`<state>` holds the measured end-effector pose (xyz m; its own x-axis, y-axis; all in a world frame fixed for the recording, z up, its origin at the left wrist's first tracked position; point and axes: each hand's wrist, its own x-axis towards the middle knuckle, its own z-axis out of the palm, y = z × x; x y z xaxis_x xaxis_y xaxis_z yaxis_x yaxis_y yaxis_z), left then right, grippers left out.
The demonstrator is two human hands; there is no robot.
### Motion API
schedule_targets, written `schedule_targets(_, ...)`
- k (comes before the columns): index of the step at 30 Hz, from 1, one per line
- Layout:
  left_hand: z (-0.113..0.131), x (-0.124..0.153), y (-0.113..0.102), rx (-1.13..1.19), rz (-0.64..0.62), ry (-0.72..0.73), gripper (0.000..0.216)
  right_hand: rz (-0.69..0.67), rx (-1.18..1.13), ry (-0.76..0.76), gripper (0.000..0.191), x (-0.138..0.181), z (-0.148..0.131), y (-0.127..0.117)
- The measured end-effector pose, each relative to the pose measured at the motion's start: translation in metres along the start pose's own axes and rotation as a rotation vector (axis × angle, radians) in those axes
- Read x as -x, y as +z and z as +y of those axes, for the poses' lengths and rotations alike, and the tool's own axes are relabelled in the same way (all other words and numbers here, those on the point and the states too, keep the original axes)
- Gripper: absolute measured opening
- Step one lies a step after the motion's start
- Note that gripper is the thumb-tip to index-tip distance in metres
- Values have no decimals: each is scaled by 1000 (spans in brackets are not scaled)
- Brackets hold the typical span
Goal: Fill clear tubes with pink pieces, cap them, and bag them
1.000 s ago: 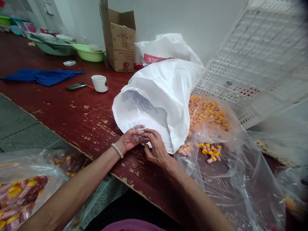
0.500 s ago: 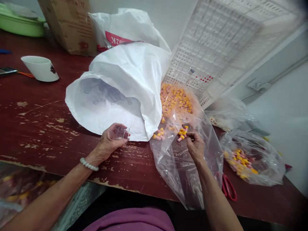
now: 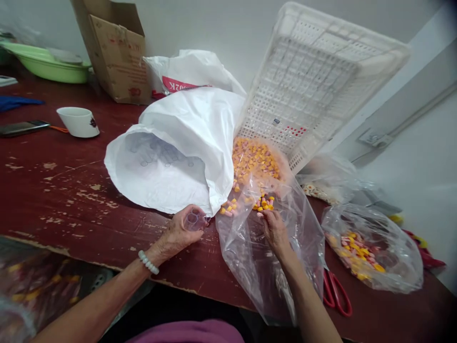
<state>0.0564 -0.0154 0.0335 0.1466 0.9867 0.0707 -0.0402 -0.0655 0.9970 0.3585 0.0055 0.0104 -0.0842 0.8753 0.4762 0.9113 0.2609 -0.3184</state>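
Note:
My left hand (image 3: 180, 233), a beaded bracelet at its wrist, is closed around a clear plastic piece with round openings (image 3: 194, 220). It is beside the mouth of a white sack (image 3: 157, 190), where several faint round outlines show inside. My right hand (image 3: 274, 228) is over a clear plastic bag (image 3: 246, 257), pinching a small pink piece (image 3: 260, 215) between thumb and fingers. Just beyond those fingertips lies a little cluster of yellow-capped pink pieces (image 3: 264, 204). A larger heap of the same pieces (image 3: 255, 159) fills the bag's far end.
A white plastic crate (image 3: 314, 71) leans at the back. To the right are red-handled scissors (image 3: 337, 295) and another bag of yellow and pink pieces (image 3: 371, 252). On the left stand a white cup (image 3: 78, 123), a phone (image 3: 23, 127), a cardboard box (image 3: 121, 62) and a green basin (image 3: 53, 66).
My left hand has turned the clear plastic piece so its round openings face me. My right hand has drawn back slightly from the cluster with a small pink piece. The view has tilted up.

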Motion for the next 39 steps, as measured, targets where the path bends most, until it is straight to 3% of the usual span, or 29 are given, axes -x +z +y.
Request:
schedule_targets(3, -2, 1, 6, -36, -72, 20, 27, 32, -220, -46, 21, 8, -56, -14)
schedule_targets(6, 0, 5, 11, -126, -143, 82, 27, -35, -329, -220, 15, 9, -105, -25)
schedule_targets(9, 4, 10, 15, -249, -153, 150, 24, -87, -303, -361, 18, 7, -127, -28)
schedule_targets(12, 7, 14, 18, -266, -165, 163, 23, -157, -299, -441, 32, 6, -131, -31)
schedule_targets(15, 8, 14, 19, -179, -140, 98, 26, -150, -363, -404, 50, 8, -128, -35)
schedule_targets(19, 7, 13, 22, -50, -110, -7, 28, -47, -413, -216, 52, 18, -126, -27)
schedule_targets(24, 5, 13, 29, 59, -87, -139, 30, -206, -495, -291, 67, 27, -125, -6)
schedule_targets(27, -2, 9, 31, 152, -96, -215, 28, -180, -383, -169, 52, 12, -102, -3)
schedule_targets(31, -12, 3, 25, 250, -85, -245, 25, -69, -50, 229, 29, -22, -43, 4)
schedule_targets(35, -13, 5, 18, 207, -72, -253, 30, -90, -30, 316, 25, -40, 0, 18)
schedule_targets(39, -9, 9, 17, 150, -90, -204, 32, -74, -83, 380, 18, -42, 9, 17)
